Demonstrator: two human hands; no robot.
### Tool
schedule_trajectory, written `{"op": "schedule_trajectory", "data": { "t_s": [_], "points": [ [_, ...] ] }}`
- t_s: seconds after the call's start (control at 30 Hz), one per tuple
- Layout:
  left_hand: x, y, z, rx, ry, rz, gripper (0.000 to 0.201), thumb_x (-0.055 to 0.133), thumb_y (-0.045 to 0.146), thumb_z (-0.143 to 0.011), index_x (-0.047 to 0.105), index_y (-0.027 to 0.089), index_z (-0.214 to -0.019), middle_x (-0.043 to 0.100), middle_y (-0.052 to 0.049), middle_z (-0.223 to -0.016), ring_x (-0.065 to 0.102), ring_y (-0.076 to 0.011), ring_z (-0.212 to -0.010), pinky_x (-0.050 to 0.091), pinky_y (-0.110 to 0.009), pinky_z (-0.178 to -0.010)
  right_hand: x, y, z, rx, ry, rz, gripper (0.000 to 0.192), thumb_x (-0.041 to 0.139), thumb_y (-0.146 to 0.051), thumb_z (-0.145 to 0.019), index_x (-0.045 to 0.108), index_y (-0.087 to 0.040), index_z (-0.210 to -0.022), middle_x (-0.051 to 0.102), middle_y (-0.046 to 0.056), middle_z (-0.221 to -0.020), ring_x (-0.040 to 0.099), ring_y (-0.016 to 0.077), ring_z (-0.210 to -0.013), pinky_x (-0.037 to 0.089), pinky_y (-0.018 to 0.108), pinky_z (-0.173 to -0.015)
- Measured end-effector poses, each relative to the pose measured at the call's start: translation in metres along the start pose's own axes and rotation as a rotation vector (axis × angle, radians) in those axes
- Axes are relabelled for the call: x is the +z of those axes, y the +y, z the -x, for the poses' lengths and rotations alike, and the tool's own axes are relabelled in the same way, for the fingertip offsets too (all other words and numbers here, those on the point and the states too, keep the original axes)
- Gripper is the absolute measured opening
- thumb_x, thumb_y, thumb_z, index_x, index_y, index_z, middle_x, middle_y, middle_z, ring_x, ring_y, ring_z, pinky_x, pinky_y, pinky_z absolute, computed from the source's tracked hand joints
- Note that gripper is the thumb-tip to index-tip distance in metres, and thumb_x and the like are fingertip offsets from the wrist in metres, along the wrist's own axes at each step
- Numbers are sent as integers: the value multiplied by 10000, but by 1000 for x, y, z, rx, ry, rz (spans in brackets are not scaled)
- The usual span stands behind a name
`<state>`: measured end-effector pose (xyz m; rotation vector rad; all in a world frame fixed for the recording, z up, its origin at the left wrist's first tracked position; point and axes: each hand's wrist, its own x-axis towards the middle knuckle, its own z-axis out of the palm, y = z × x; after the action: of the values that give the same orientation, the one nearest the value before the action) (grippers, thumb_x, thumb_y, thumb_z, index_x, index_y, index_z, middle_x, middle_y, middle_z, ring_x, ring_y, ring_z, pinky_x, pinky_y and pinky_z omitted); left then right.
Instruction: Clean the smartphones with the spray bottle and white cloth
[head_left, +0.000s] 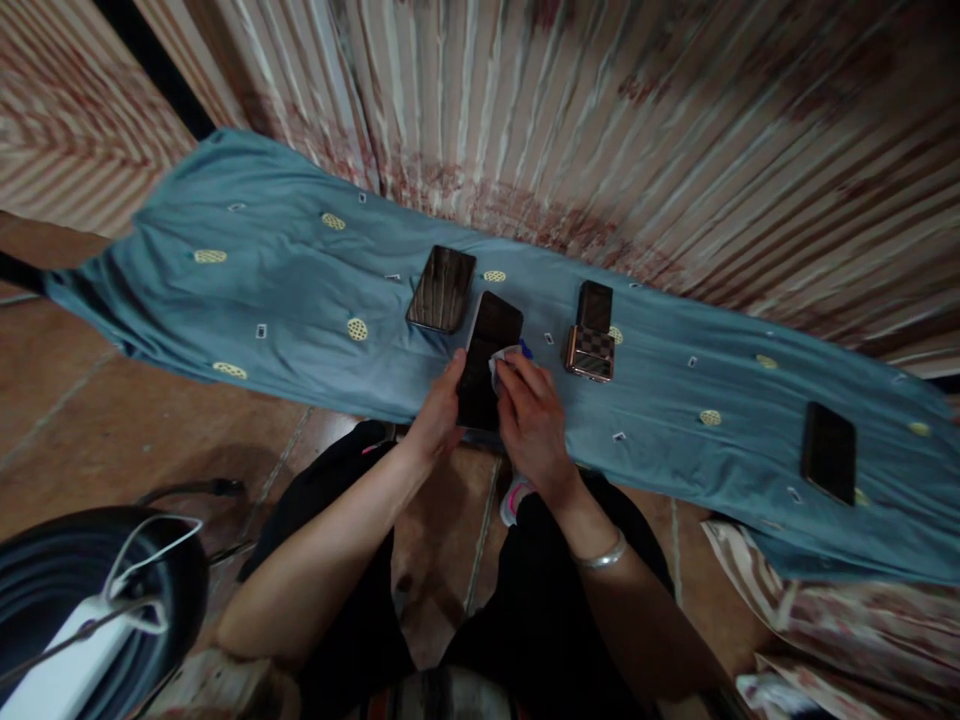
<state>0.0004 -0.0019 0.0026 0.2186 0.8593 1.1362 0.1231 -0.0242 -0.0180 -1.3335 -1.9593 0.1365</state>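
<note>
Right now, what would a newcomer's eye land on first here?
Probably the blue cloth stretched across the view, dotted with yellow motifs. At its near edge, the left hand holds a dark device and the right hand a white wipe over it. A dark phone lies at far right.

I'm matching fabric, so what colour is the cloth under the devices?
Teal cloth with yellow motifs: head view.

Pleated curtain (480, 110), tiled floor (150, 420), black coil (52, 570)

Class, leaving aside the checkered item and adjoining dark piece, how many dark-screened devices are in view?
3: a first device in the left hand, a second device up-left of it on the blue cloth, and a third device near the cloth's right end.
</note>
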Motion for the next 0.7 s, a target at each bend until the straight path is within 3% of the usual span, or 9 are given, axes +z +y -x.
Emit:
{"op": "schedule_trajectory", "data": {
  "t_s": [0.13, 0.3, 0.57, 0.7],
  "points": [
    [-7, -8, -3, 3, 1, -55, 310, 551, 376, -933, 755, 142, -937, 783, -78, -996, 646, -258, -1190, 473, -368, -1062, 1, 0, -3, -57, 9, -16, 417, 391, -104, -969, 609, -176, -1318, 630, 120, -1318, 577, 235, -1220, 488, 435, -1060],
    [-12, -21, -5, 145, -11, -147, 292, 610, 374, -896, 755, 153, -1018, 775, -57, -1065, 540, -251, -1329, 404, -369, -1132, 0, 6, -10, -23, 48, -3, 438, 393, -99, -967, 590, -200, -1345, 604, 107, -1343, 557, 231, -1254, 482, 448, -1076],
    [-15, -18, -7, 290, -25, -430, 344, 532, 365, -915, 736, 140, -1076, 752, -84, -1161, 576, -251, -1290, 358, -415, -1162, 2, -6, -6, -88, -16, -37, 484, 390, -87, -970, 540, -247, -1401, 592, 98, -1343, 571, 273, -1259, 465, 456, -1084],
    [-14, -21, -5, 289, -56, -539, 391, 530, 421, -907, 736, 151, -1101, 733, -78, -1219, 550, -252, -1326, 332, -415, -1182, 2, 2, -9, -88, 28, 10, 481, 392, -92, -981, 534, -278, -1401, 557, 96, -1380, 562, 267, -1263, 486, 440, -1061]
  ]
}}
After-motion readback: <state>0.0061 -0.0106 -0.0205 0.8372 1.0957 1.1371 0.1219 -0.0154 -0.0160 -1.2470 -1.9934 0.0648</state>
